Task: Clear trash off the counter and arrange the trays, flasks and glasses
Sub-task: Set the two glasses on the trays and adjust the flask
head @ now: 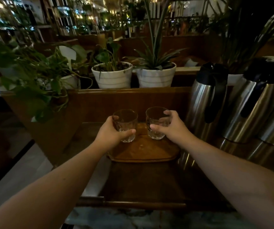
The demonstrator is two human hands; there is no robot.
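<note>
Two clear glasses stand upright side by side over a small wooden tray (pixel 142 151) at the back of the counter. My left hand (pixel 111 134) is wrapped around the left glass (pixel 126 120). My right hand (pixel 171 128) grips the right glass (pixel 156 119). Whether the glass bases touch the tray or hover just above it is unclear. A larger dark tray (pixel 142 184) lies nearer to me. Two steel flasks with black tops, one (pixel 204 103) and the other (pixel 251 106), stand at the right.
A raised wooden back wall (pixel 133 100) borders the counter behind the glasses. Two white plant pots, one (pixel 113 76) and the other (pixel 156 76), sit on the ledge above it. Leafy plants (pixel 33 76) overhang the left side. A pale floor (pixel 17 171) lies left of the counter.
</note>
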